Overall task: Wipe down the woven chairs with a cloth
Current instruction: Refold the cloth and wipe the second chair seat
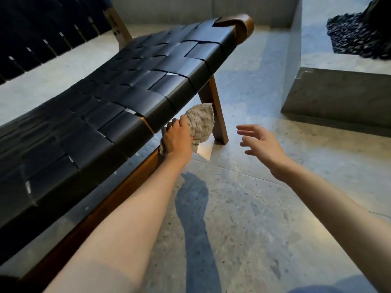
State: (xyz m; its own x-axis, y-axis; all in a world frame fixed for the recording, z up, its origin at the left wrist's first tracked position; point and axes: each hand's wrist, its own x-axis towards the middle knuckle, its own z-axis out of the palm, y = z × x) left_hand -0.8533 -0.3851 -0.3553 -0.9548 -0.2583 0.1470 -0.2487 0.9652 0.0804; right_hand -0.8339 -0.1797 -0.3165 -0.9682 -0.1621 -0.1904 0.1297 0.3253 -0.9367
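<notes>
The chair back (pixel 31 39) occupies the upper left corner: dark straps run side by side with narrow gaps between them. Below it and to the right, the woven seat (pixel 131 81) extends diagonally from the lower left to the upper centre. The seat consists of wide black straps interlaced in a basket pattern and wrapped over the frame edge. A brown wooden rail (pixel 118 187) runs under the near edge of the seat.

The left forearm lies along this rail. The left grip (pixel 176 140) is at the near edge of the seat, knuckles up. Its fingers are curled round a bunched grey cloth (pixel 201 123). The cloth touches the underside of the seat edge and the rail, and hangs just beside the wooden chair leg (pixel 219 121). The leg stands on the speckled stone floor (pixel 254 218). A rounded wooden corner piece (pixel 239 24) caps the far end of the seat.

An arm shadow (pixel 194 208) lies on the floor between the two forearms.

The right grip (pixel 260 142) hangs above the floor, apart from the chair. Its fingers are spread and loosely bent, and it holds nothing.

A grey concrete block (pixel 338 98) stands at the right. A patch of dark pebbles (pixel 357 37) lies in the upper right corner.
</notes>
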